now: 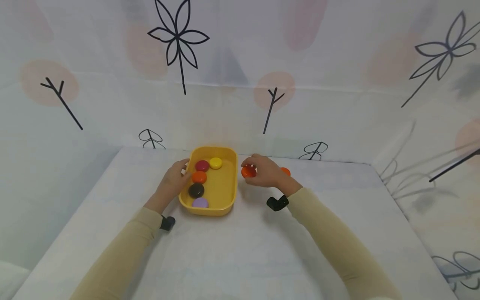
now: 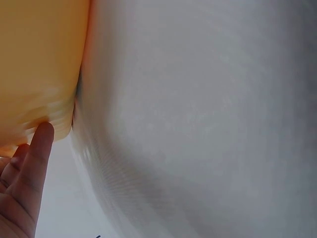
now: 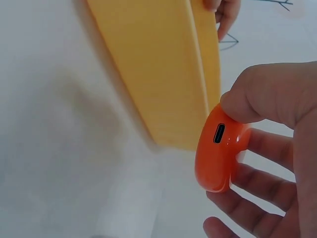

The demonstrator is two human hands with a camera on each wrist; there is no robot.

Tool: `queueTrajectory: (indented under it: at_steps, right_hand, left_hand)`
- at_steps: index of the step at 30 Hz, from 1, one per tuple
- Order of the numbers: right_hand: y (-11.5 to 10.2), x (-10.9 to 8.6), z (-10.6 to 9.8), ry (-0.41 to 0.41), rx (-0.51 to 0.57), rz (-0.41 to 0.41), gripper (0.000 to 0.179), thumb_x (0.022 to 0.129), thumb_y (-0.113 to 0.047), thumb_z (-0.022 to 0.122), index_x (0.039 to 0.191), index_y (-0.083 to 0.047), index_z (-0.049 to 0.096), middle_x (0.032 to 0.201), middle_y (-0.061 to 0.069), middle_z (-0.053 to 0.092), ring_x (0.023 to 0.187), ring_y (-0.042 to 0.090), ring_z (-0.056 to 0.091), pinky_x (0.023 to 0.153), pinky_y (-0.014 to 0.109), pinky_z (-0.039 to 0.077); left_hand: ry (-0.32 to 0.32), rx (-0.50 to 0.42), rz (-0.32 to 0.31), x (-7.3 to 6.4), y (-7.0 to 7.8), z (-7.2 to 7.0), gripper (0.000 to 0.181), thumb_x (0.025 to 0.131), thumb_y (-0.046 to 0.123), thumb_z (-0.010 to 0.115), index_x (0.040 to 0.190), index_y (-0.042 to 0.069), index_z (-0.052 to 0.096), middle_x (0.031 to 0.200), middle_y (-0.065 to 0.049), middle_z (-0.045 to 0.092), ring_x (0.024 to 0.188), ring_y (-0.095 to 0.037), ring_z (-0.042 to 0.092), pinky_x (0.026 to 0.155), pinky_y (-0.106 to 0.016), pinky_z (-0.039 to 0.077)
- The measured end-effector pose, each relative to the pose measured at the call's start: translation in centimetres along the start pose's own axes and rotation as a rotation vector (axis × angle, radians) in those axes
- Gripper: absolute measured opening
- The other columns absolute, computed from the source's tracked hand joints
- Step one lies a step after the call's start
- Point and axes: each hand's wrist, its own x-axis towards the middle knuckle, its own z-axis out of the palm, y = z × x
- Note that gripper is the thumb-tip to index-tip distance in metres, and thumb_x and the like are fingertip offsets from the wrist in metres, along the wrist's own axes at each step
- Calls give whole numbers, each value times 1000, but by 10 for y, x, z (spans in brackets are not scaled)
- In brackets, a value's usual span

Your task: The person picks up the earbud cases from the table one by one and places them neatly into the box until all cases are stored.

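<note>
My right hand [image 1: 262,171] pinches a glossy orange rounded case [image 3: 215,153] between thumb and fingers, just right of the yellow tray [image 1: 234,175]. A small port slot shows on the case's side in the right wrist view. My left hand [image 1: 173,181] holds the tray's left rim, its fingers [image 2: 35,163] against the outer wall. Inside the tray, mostly along the left side, lie several round glossy pieces: red [image 1: 202,166], yellow [image 1: 215,163], orange [image 1: 199,177], black [image 1: 196,190] and lilac [image 1: 200,203].
Another orange piece [image 1: 286,171] lies on the white-covered table [image 1: 210,258] behind my right wrist, partly hidden. Patterned white cloth [image 1: 232,112] hangs along the table's back edge and sides. Dark wrist devices [image 1: 278,203] sit at both cuffs.
</note>
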Motion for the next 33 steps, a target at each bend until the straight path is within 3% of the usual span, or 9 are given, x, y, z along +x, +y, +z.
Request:
queueTrajectory:
  at_steps: [9, 22, 33]
  right_hand:
    - [24, -10, -6, 32, -6, 59, 36, 71, -30, 61, 106, -21, 57, 97, -6, 52, 87, 13, 47, 73, 26, 48]
    - [51, -27, -23, 77, -9, 60, 36, 72, -25, 59, 106, -16, 57, 97, -2, 52, 90, 17, 49, 71, 29, 49]
    - [73, -41, -31, 76, -35, 193, 41, 72, -29, 63, 110, -17, 56, 100, 0, 51, 93, 18, 48, 74, 34, 49]
  left_hand:
    - [-16, -23, -4, 1, -1, 0, 57, 84, 27, 43, 137, 15, 27, 119, -8, 44, 94, -23, 47, 85, -38, 46]
    - [-6, 10, 9, 0, 0, -1, 56, 84, 26, 42, 136, 14, 28, 120, -10, 44, 92, -23, 48, 85, -37, 46]
    - [0, 14, 6, 0, 1, -1, 55, 85, 27, 42, 137, 14, 28, 120, -9, 44, 92, -23, 48, 85, -37, 47]
